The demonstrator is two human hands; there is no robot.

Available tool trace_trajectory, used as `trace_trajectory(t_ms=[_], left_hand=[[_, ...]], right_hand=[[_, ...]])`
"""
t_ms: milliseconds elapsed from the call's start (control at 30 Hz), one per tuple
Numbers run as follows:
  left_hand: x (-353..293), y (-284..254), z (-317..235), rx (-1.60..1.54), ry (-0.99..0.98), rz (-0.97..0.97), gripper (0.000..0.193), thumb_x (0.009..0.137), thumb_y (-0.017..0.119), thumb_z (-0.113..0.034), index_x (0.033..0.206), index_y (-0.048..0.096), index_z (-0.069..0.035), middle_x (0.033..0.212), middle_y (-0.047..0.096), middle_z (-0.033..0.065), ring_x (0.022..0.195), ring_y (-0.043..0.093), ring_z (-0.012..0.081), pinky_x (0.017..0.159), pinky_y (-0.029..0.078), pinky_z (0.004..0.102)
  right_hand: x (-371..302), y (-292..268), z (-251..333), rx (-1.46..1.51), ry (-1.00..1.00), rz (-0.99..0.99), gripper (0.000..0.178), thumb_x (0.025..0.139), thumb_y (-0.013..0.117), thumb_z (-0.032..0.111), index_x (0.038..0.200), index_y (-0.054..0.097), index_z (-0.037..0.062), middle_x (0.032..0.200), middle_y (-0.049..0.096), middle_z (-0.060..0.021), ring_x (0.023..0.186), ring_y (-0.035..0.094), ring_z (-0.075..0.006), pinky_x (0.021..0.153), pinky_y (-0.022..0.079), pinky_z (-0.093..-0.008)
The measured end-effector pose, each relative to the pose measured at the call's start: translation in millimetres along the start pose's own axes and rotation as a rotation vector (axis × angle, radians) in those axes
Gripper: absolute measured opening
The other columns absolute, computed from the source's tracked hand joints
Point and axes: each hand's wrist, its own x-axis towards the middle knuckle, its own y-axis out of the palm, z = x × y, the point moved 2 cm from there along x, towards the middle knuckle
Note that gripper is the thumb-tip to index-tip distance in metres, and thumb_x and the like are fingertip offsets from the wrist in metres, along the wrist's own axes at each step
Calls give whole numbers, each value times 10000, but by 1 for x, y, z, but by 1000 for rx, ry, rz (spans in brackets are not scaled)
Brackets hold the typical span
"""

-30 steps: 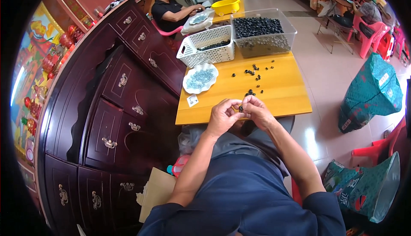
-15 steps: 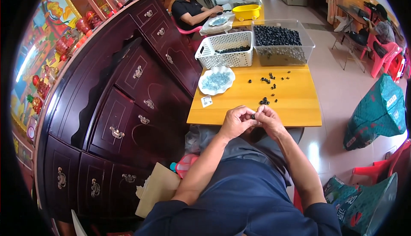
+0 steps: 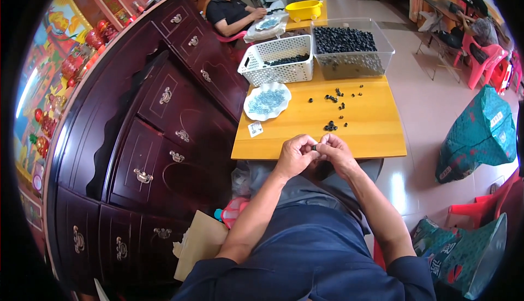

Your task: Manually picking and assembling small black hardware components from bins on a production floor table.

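My left hand [image 3: 293, 154] and my right hand [image 3: 337, 152] meet just over the near edge of the wooden table [image 3: 284, 142]. Between their pinched fingertips is a small round black part [image 3: 314, 148], partly covered by the fingers. Beyond them on the tabletop lies a loose cluster of similar black pieces [image 3: 331, 127], with others scattered farther off. To the left, a white scalloped plate [image 3: 252, 98] holds many tiny pale-blue pieces [image 3: 267, 102]. A small white printed card [image 3: 255, 129] lies beside the plate.
A white perforated basket [image 3: 278, 74] and a clear bin [image 3: 382, 60] of black parts stand at the far end. A dark wooden cabinet [image 3: 180, 104] lines the left. Teal bags [image 3: 480, 131] stand on the right. Another person [image 3: 229, 11] works beyond, near a yellow tub [image 3: 303, 10].
The view has shifted slightly, so the table and its contents appear a little left and higher. Both hands still pinch the small black part, their fingers slightly readjusted.
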Motion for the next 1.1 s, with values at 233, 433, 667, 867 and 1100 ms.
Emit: trace_trajectory(t_ms=[233, 433, 667, 867, 1100], left_hand=[[17, 3, 19, -40, -177, 105, 104, 863, 742, -72, 913, 669, -16, 806, 663, 4, 744, 595, 58, 680, 485, 233], [57, -31, 38, -147, -309, 123, 225, 873, 690, -37, 1096, 660, -42, 898, 637, -34, 756, 570, 27, 698, 491, 204], [126, -99, 66, -30, -384, 32, 202, 888, 617, -18, 1079, 683, -31, 758, 579, -53, 629, 512, 28, 568, 421, 195], [236, -136, 67, -5, -288, -58, 322, 897, 595, -43, 1202, 612, 59, 908, 631, 34, 630, 543, 64, 597, 455, 215], [242, -59, 58, -93, -253, 35, 240, 906, 641, -48, 1141, 671, -12, 883, 678, 19, 707, 565, 51, 649, 469, 196]], right_hand=[[-2, -2, 12, -82, 5, -108, 87, 920, 667, 103, 903, 584, 84, 803, 631, 17, 706, 575, -65, 632, 464, -207], [-2, -6, 23, -135, -32, -199, 131, 946, 680, 146, 939, 581, 60, 829, 626, 26, 762, 570, -42, 703, 449, -185], [3, -15, 24, -527, -77, -269, 131, 941, 691, 108, 921, 581, 42, 820, 593, 38, 749, 509, -17, 658, 406, -185], [2, -7, 37, -827, -42, -301, 98, 860, 692, 146, 884, 658, 57, 804, 656, -149, 744, 664, -302, 688, 525, -362], [3, -16, 42, -967, -277, -255, 113, 856, 724, 99, 864, 626, 42, 744, 647, -71, 614, 629, -162, 563, 495, -282]])
